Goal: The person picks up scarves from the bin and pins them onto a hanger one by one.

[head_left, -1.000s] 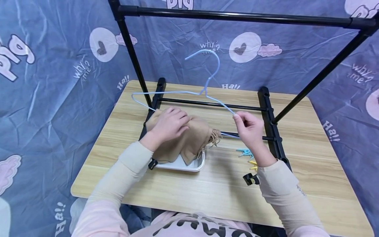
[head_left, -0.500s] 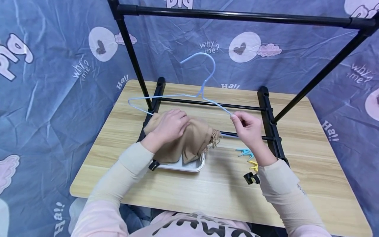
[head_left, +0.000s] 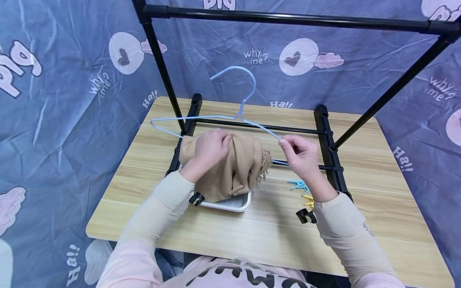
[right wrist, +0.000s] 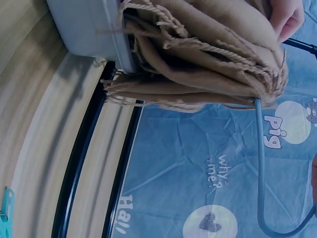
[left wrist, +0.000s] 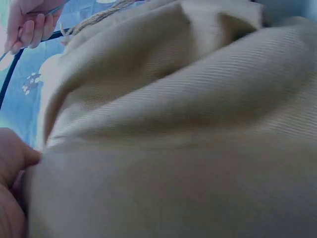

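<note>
A blue hanger (head_left: 240, 114) is held up over the table, hook at the top. My right hand (head_left: 301, 154) pinches its right shoulder. My left hand (head_left: 212, 149) grips the folded tan fringed cloth (head_left: 241, 164), which hangs through the hanger above a white tray (head_left: 234, 206). In the left wrist view the cloth (left wrist: 163, 139) fills most of the picture, with part of the left hand (left wrist: 12, 183) at its edge. The right wrist view shows the fringed end (right wrist: 213, 59) beside the tray (right wrist: 89, 29), over the hanger's lower bar (right wrist: 260, 163).
A black rack (head_left: 281, 17) stands on the wooden table (head_left: 378, 224), its top rail above the hanger. Blue clips (head_left: 299, 185) and yellow clips (head_left: 308, 200) lie at the right, near the right forearm. A patterned blue sheet (head_left: 223, 44) hangs behind.
The hanger has shifted left, its hook lower. My left hand has moved slightly right and its fingers have drawn in on the cloth, which bunches up more and sits further right.
</note>
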Motion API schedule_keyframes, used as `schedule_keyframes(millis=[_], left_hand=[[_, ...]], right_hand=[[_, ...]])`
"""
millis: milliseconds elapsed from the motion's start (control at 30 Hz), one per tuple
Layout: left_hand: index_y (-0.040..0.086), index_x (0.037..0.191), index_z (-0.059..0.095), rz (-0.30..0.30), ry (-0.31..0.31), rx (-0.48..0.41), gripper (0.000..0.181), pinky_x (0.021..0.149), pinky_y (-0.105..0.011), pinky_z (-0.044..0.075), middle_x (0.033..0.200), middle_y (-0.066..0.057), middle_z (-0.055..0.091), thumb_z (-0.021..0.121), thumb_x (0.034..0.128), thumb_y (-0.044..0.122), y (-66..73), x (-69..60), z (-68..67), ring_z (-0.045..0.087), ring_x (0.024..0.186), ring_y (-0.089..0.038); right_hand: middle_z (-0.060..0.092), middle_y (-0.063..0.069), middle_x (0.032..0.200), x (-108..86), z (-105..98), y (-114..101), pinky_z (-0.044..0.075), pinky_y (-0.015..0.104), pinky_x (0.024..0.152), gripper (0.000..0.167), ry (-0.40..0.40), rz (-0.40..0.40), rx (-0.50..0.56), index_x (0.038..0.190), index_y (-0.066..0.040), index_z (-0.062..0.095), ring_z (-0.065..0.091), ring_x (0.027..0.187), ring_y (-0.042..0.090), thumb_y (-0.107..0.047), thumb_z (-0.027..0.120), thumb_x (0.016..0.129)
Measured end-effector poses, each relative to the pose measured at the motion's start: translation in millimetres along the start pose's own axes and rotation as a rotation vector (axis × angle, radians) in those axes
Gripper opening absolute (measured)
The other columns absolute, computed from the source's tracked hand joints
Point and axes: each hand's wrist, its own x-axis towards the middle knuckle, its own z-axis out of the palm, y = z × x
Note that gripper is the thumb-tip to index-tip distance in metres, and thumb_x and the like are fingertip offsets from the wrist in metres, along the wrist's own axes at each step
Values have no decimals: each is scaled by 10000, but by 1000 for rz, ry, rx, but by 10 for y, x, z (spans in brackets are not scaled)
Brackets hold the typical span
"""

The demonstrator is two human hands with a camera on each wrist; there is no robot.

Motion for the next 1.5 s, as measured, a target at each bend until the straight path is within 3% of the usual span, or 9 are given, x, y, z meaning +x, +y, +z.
schedule_keyframes(millis=[167,500,600,767,933,1033,1267,1367,1500], left_hand=[[123,593,519,-6,-47,94,292,493,-344,393,654,-22,557,501,857,247,35,39,21,543,601,-210],[97,857,622,40,-15,121,278,748,-337,393,876,-38,614,536,830,360,10,76,-2,547,836,-214],[72,890,623,115,89,56,278,818,-319,360,919,-56,609,573,810,333,-10,59,16,529,896,-214],[9,927,610,295,349,-119,317,890,-286,312,970,-114,595,677,735,253,-66,18,48,504,952,-235],[-19,956,592,364,547,-192,385,918,-328,295,1021,-141,571,725,674,206,-155,-6,25,481,1012,-273],[-45,1028,533,278,661,-206,490,935,-376,262,1102,-176,506,734,658,206,-242,-50,29,421,1071,-300],[-70,1121,370,-88,880,-307,506,933,-367,214,1152,-184,355,609,758,189,-374,-278,83,300,1109,-242],[-60,1093,364,-181,850,-332,457,907,-353,225,1087,-176,366,573,778,197,-400,-376,100,317,1054,-243],[-48,1119,403,-249,677,-391,440,871,-318,300,1047,-150,456,561,793,203,-435,-481,121,413,1002,-222]], right_hand=[[423,-1,479,17,-13,-9,213,168,378,176,36,-14,6,689,74,589,297,390,32,-53,584,810],[410,-28,468,87,-59,-10,223,166,383,235,32,-29,-16,676,75,584,286,375,36,-109,585,821],[400,-31,462,100,-71,-10,220,168,382,221,35,-34,-25,674,76,582,278,371,37,-91,582,819],[398,-7,461,111,-75,-22,212,181,388,169,70,-27,-24,679,78,589,276,379,34,-38,588,802],[407,6,465,108,-86,-19,215,182,387,142,86,-7,-10,687,91,592,286,382,34,-6,590,790],[417,-2,472,108,-95,-13,221,174,389,153,92,-6,-3,685,99,589,289,382,35,-12,592,791],[416,-4,471,116,-91,3,218,173,389,179,78,-13,3,686,97,592,282,382,36,-43,597,797],[411,1,469,116,-89,-1,215,173,389,158,85,-8,-3,685,93,593,284,382,36,-24,596,793],[410,-1,467,121,-101,-1,215,171,386,159,86,-3,6,685,101,588,282,378,37,-14,589,795]])
